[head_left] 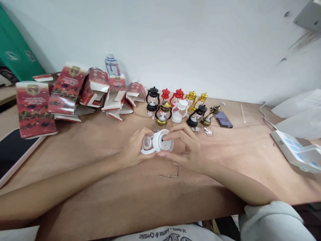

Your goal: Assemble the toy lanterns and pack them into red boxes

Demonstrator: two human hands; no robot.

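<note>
A small white lantern with a clear globe is tipped on its side between my hands, its round base turned toward the right. My left hand is closed around the globe and handle end. At the base, my right hand grips the rim, thumb below, with a fingertip at a small dark spot on the underside. On the table just below lies a bent metal wire piece. Behind my hands stand several small lanterns, among them a white one, a black one and a bronze one.
Several red printed boxes, some opened, crowd the left side. A plastic bottle stands behind them. A tablet lies at the left edge. On the right sits a white power strip with a cable. A wall closes off the back.
</note>
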